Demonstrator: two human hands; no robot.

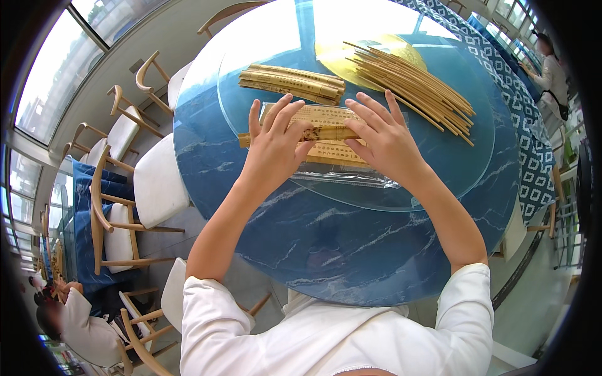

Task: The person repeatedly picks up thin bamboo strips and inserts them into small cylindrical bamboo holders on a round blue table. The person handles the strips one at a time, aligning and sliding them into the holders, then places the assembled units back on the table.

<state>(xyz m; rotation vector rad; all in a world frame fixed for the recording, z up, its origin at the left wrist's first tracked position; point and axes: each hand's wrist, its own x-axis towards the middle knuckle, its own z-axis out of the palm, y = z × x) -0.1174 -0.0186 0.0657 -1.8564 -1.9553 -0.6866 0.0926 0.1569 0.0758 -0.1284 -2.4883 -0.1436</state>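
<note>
A partly rolled bamboo-slip scroll [332,133] lies crosswise on the glass turntable. Its roll has dark marks, and flat slips with columns of writing show above and below it. My left hand [276,135] grips the left part of the roll, thumb below and fingers over it. Near the roll's right end, my right hand [389,138] holds it the same way, its upper fingers spread. Under the scroll is a clear plastic sleeve [351,177]. Beyond my left hand lie several rolled bamboo scrolls [291,83], side by side.
Thin wooden sticks [417,88] lie in a loose bundle at the right, partly on a round yellow mat [332,53]. The round table has a blue marbled cloth [326,250]. Chairs [160,182] stand at the left. One person [88,326] sits lower left; another [552,78] stands far right.
</note>
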